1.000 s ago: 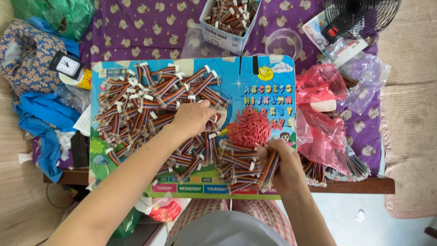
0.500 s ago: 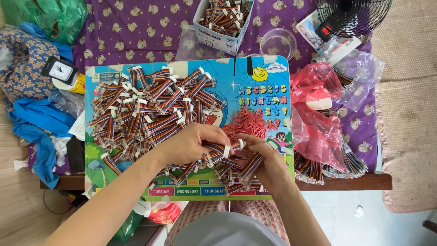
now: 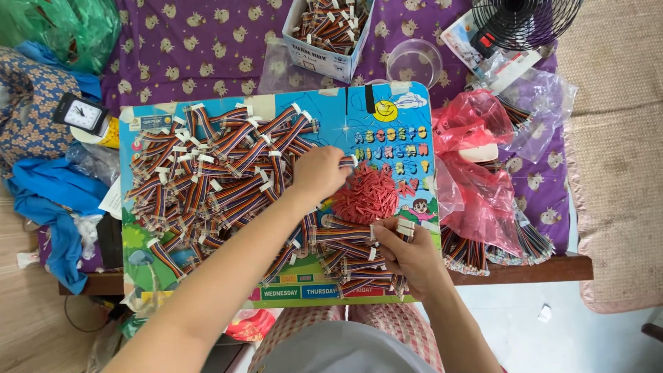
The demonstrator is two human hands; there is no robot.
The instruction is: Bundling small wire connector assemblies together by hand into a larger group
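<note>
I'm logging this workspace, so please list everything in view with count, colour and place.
ribbon cable bundles: many, rainbow-striped, heaped on board
board: one, blue picture board, centre
red pile: one heap of small red pieces, right of board centre
box: one, white, holds more cables, top
clear cup: one, beside box
fan: one, black, top right
red bags: several, right
clock: one, black, left
left hand: on the cables by red pile
right hand: gripping a cable bundle
</note>
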